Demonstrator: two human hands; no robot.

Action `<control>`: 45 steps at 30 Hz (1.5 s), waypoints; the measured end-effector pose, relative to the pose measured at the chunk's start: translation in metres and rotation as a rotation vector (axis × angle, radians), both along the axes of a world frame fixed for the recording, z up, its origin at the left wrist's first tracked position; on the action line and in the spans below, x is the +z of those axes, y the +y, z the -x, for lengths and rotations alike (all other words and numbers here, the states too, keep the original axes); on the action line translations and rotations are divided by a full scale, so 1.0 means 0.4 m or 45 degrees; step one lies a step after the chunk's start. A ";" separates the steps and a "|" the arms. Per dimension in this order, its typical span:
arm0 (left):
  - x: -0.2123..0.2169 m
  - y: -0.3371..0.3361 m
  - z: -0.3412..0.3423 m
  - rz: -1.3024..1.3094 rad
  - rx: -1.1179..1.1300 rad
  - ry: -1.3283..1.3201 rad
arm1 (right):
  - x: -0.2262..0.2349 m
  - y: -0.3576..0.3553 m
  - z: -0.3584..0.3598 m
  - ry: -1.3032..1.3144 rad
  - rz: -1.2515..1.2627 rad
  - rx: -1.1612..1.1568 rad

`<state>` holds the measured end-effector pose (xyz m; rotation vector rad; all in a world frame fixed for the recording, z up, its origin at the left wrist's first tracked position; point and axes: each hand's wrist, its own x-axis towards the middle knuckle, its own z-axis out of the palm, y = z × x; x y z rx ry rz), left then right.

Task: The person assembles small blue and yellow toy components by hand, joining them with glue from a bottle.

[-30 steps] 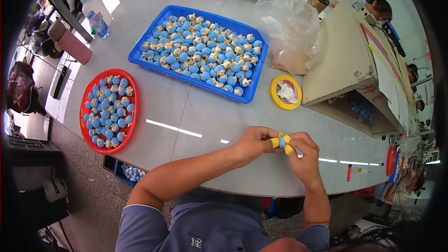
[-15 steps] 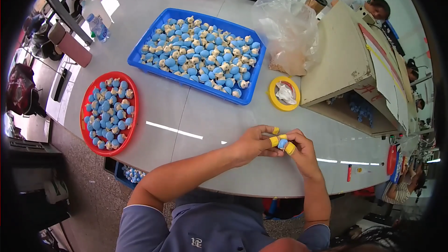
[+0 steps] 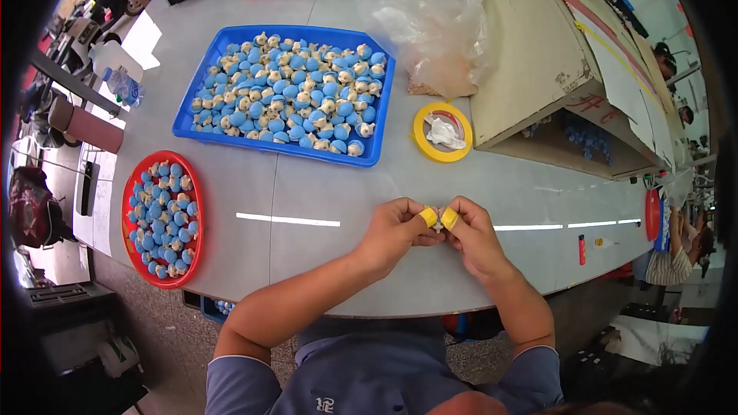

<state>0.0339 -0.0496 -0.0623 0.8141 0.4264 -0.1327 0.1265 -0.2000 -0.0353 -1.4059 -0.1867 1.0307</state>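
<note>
My left hand [image 3: 396,232] and my right hand [image 3: 470,234] meet over the near edge of the grey table [image 3: 323,184]. Both wear yellow finger caps, and together they pinch one small pale piece [image 3: 438,219] between the fingertips. Most of that piece is hidden by my fingers. Farther back lies a blue rectangular tray [image 3: 184,124] filled with several small blue-and-cream pieces. A round red tray [image 3: 129,219] with more of the same pieces rests at my left.
A yellow ring-shaped dish [image 3: 442,132] with crumpled white scrap sits right of the blue tray. Clear plastic bags [image 3: 430,19] and a slanted cardboard box [image 3: 553,69] stand at the back right. A water bottle [image 3: 123,84] is at far left. Another person [image 3: 676,250] sits at the right edge.
My hands have drawn closer together at the table's near edge; the blue of the piece seen earlier between my fingers is now covered.
</note>
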 end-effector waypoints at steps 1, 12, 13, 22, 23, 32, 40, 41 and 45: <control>-0.002 -0.001 -0.001 -0.019 0.015 0.010 | -0.003 0.009 0.008 0.010 -0.002 -0.019; 0.021 -0.012 -0.003 -0.036 0.159 0.127 | -0.052 0.031 0.037 -0.167 -0.059 -0.147; 0.021 -0.012 0.000 -0.036 0.179 0.144 | -0.056 0.030 0.039 -0.156 -0.059 -0.162; 0.020 -0.029 -0.006 -0.159 0.173 0.097 | -0.079 0.042 0.065 -0.326 -0.113 -0.348; 0.021 -0.029 -0.007 -0.156 0.168 0.114 | -0.074 0.043 0.066 -0.341 -0.115 -0.345; 0.029 -0.023 -0.020 -0.144 0.154 0.197 | -0.072 0.042 0.064 -0.398 -0.137 -0.306; 0.020 -0.043 -0.010 -0.226 0.227 0.110 | -0.069 0.033 0.074 -0.451 -0.107 -0.295; 0.018 -0.045 -0.009 -0.244 0.232 0.099 | -0.069 0.034 0.073 -0.490 -0.097 -0.294; 0.020 -0.043 -0.012 -0.255 0.233 0.103 | -0.063 0.035 0.072 -0.530 -0.084 -0.291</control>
